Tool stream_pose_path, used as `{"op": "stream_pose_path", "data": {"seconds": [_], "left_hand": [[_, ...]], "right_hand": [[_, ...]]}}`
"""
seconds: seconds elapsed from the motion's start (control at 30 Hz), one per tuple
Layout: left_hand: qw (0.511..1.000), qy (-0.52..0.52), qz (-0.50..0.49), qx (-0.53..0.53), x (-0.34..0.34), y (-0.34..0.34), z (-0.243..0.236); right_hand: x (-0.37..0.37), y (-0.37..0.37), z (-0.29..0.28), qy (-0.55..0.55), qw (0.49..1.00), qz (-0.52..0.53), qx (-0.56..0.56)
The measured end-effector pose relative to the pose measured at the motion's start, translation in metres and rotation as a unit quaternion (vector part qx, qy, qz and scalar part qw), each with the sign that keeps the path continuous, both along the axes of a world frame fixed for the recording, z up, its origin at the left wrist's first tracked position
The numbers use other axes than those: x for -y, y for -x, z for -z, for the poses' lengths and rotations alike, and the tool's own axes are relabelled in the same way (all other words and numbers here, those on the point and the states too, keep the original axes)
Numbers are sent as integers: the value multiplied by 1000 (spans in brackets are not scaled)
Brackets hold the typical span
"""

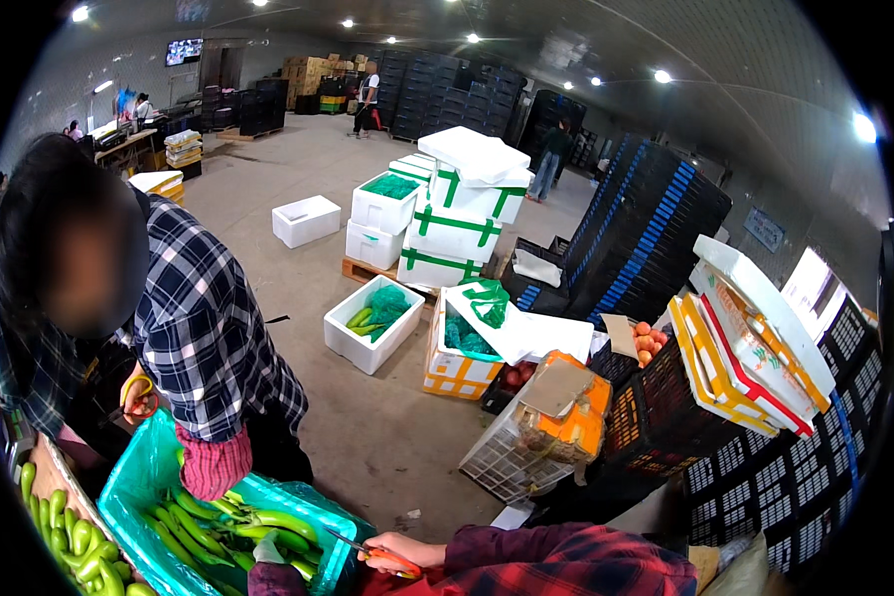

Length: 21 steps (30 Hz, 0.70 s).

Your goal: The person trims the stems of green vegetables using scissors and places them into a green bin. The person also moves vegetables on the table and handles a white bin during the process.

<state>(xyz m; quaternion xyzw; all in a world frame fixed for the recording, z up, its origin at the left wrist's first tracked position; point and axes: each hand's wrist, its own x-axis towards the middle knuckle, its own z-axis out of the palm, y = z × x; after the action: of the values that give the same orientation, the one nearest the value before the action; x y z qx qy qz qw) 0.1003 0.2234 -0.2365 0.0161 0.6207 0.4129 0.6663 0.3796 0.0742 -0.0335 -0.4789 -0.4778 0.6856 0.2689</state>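
Long green vegetables [184, 531] are in the bin [134, 487] lined with teal plastic film, right in front of me, lying loose and roughly lengthwise. Right hand [402, 548]: closed around orange-handled scissors [399, 563], blades pointing left, at the bin's right edge. Left hand [268, 549]: down among the vegetables at the end of a dark sleeve, mostly hidden; can't tell if it's gripping one. Co-worker [209, 308] in blue plaid is across the bin: one pink-cuffed arm reaches into it, the other hand [139, 402] has yellow-handled scissors. More of the same vegetables [74, 541] piled just left of the bin. White foam box [353, 345] on the floor beyond, few green pieces plus green film inside.
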Motion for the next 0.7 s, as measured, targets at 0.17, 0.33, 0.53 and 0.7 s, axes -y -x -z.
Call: {"op": "stream_pose_path", "data": {"seconds": [0.17,0.33,0.53,0.7], "left_hand": [[999,-10,5,37,-4,1,-5],[980,-21,101,170,-3,0,-26],[956,-86,186,211,24,-11,-45],[953,-62,141,260,29,-23,-64]], "right_hand": [[-1,3,7,69,996,3,-49],[3,4,6,8,1000,-17,5],[4,7,27,48,999,11,-22],[8,7,25,32,999,0,-2]]}}
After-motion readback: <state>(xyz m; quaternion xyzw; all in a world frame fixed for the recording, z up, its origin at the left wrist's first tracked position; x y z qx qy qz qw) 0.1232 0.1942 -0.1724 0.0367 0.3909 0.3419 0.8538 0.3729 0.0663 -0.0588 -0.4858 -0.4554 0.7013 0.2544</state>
